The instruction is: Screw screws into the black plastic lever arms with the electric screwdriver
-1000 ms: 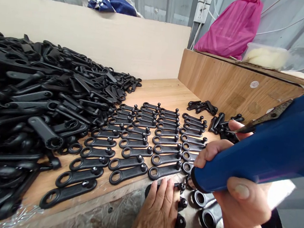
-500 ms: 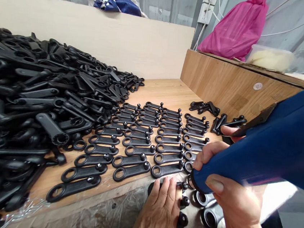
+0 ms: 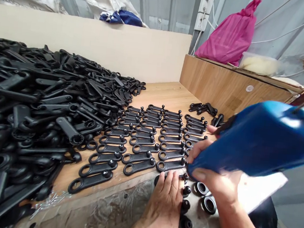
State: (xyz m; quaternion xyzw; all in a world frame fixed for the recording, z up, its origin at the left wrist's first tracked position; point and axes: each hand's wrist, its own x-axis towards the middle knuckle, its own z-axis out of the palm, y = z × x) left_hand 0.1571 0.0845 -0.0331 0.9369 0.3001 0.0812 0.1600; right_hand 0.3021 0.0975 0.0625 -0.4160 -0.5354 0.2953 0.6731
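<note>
My left hand (image 3: pixel 164 206) lies flat, fingers stretched forward and thumb apart, over black ring-ended levers (image 3: pixel 185 206) at the front edge; their knobs stick out right of it. My right hand (image 3: pixel 215 182) is wrapped round a blue tool (image 3: pixel 252 139), whose lower end is beside the knobs. Past my hands, several columns of black levers (image 3: pixel 171 165) lie on the wooden table, rings to the left and knobs to the right. Two ringed parts (image 3: pixel 209 205) sit below my right hand.
A large heap of black levers (image 3: pixel 48 92) fills the left side. Thin metal pins (image 3: pixel 50 203) lie at the front left. Small groups of levers (image 3: pixel 204 108) rest by the wooden box (image 3: pixel 215 75), which bears a pink bag (image 3: pixel 231 35) and a plastic tub (image 3: pixel 259 63).
The view has shifted a little. The blue tool in my right hand has changed its tilt, and my left thumb now shows to the right of the knobs.
</note>
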